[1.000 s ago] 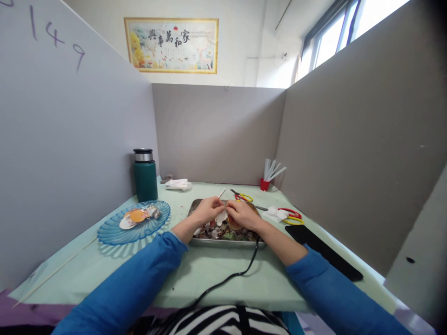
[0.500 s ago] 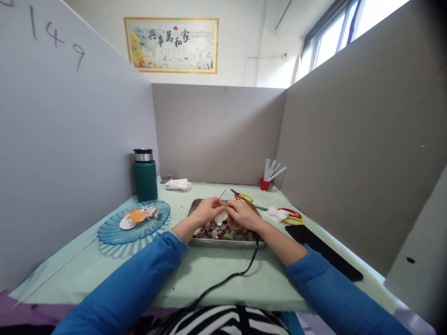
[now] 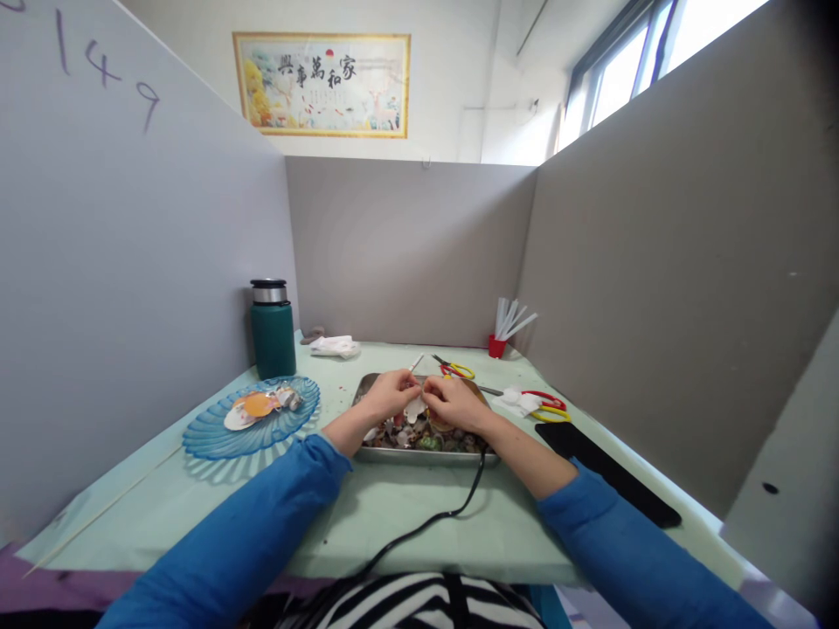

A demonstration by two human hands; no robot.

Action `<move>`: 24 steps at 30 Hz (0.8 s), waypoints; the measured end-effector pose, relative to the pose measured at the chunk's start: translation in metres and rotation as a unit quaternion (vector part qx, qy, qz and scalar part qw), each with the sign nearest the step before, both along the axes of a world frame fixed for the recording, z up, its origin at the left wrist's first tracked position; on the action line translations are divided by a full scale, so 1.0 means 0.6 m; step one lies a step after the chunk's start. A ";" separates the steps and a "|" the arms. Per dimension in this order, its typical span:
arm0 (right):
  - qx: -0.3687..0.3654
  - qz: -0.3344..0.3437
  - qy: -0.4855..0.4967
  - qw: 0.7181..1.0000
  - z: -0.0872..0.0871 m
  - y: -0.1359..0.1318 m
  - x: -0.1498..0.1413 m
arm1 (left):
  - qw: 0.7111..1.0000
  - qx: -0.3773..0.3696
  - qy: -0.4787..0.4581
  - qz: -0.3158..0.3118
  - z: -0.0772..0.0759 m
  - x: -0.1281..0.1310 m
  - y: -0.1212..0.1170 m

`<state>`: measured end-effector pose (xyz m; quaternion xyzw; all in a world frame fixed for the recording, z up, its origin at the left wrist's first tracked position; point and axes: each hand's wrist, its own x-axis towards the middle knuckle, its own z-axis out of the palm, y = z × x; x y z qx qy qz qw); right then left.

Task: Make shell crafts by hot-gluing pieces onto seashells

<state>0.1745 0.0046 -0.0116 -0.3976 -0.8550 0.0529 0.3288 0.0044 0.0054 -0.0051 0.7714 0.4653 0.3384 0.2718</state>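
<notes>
Over a metal tray (image 3: 419, 457) of small shells (image 3: 429, 442), my left hand (image 3: 391, 395) and my right hand (image 3: 454, 404) meet with fingertips almost touching. Both sets of fingers are pinched together, and what sits between them is too small to name. Just below the fingertips shows a white shell (image 3: 415, 410). A short white stick (image 3: 417, 362) pokes up behind my left fingers; whether it is held I cannot tell. A black cord (image 3: 429, 522) runs from the tray's right front corner toward my lap.
On the left stand a blue scalloped plate (image 3: 206, 437) with shells and a green bottle (image 3: 273, 339). Scissors (image 3: 459, 370), white tissue (image 3: 519, 401), more scissors (image 3: 551, 405), a black slab (image 3: 609, 476) and a red cup (image 3: 496, 347) of translucent sticks lie right. Grey partitions (image 3: 412, 253) enclose the table.
My right hand has shifted very slightly, its fingertips a touch nearer the left ones. Everything else stays where it was.
</notes>
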 end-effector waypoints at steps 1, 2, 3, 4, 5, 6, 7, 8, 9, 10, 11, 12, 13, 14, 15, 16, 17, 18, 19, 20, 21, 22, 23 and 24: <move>0.000 0.000 -0.001 1.000 0.000 0.000 0.000 | 1.000 -0.001 0.000 -0.001 0.000 0.000 0.000; -0.001 0.001 -0.002 1.000 0.000 0.000 0.000 | 1.000 -0.002 0.002 -0.001 0.000 0.000 0.000; -0.001 0.000 -0.002 1.000 0.000 0.000 0.000 | 1.000 -0.002 0.005 0.000 0.001 0.000 0.000; -0.002 -0.001 -0.002 1.000 0.000 0.000 0.000 | 1.000 -0.002 0.008 0.000 0.001 0.000 0.000; -0.004 -0.002 -0.002 1.000 0.000 0.000 0.000 | 1.000 -0.002 0.011 0.001 0.002 0.000 -0.001; -0.006 -0.003 -0.002 1.000 0.000 -0.001 0.000 | 1.000 -0.001 0.012 0.000 0.003 0.000 -0.002; -0.008 -0.004 -0.002 1.000 0.001 -0.001 0.000 | 1.000 -0.001 0.013 -0.001 0.004 0.000 -0.002; -0.010 -0.004 -0.002 1.000 0.001 -0.001 0.000 | 1.000 -0.002 0.014 -0.002 0.004 0.000 -0.003; -0.012 -0.004 -0.002 1.000 0.002 -0.002 0.000 | 1.000 -0.002 0.014 -0.003 0.004 0.000 -0.004; -0.014 -0.005 -0.003 1.000 0.002 -0.002 0.000 | 1.000 -0.003 0.014 -0.004 0.005 0.000 -0.004; -0.015 -0.006 -0.002 1.000 0.002 -0.002 0.000 | 1.000 -0.002 0.013 -0.006 0.005 0.000 -0.004; -0.015 -0.007 -0.001 1.000 0.003 -0.002 0.000 | 1.000 -0.002 0.013 -0.007 0.004 0.000 -0.004; -0.015 -0.009 0.000 1.000 0.003 -0.002 0.000 | 1.000 -0.001 0.012 -0.009 0.004 0.000 -0.004; -0.015 -0.009 0.001 1.000 0.003 -0.002 0.000 | 1.000 0.000 0.012 -0.011 0.004 -0.001 -0.004; -0.015 -0.009 0.001 1.000 0.003 -0.002 0.000 | 1.000 0.002 0.012 -0.012 0.003 -0.001 -0.004; -0.015 -0.008 0.000 1.000 0.003 -0.002 0.000 | 1.000 0.003 0.012 -0.013 0.003 -0.001 -0.004; -0.014 -0.008 0.000 1.000 0.003 -0.002 0.000 | 1.000 0.005 0.013 -0.014 0.003 -0.001 -0.004; -0.014 -0.008 -0.001 1.000 0.003 -0.002 0.000 | 1.000 0.007 0.015 -0.014 0.002 -0.001 -0.004; -0.013 -0.008 -0.001 1.000 0.002 -0.001 0.000 | 1.000 0.009 0.017 -0.013 0.002 -0.001 -0.003; -0.012 -0.007 0.000 1.000 0.002 -0.001 0.000 | 1.000 0.010 0.019 -0.012 0.001 -0.001 -0.003; -0.013 -0.007 0.001 1.000 0.002 -0.001 0.001 | 1.000 0.011 0.022 -0.009 0.001 -0.001 -0.003; -0.014 -0.006 0.002 1.000 0.001 -0.001 0.001 | 1.000 0.010 0.023 -0.007 0.001 -0.001 -0.003; -0.016 -0.005 0.002 1.000 0.001 -0.001 0.001 | 1.000 0.009 0.024 -0.003 0.000 -0.001 -0.003; -0.017 -0.005 0.002 1.000 0.002 -0.001 0.000 | 1.000 0.007 0.025 0.000 0.000 -0.001 -0.003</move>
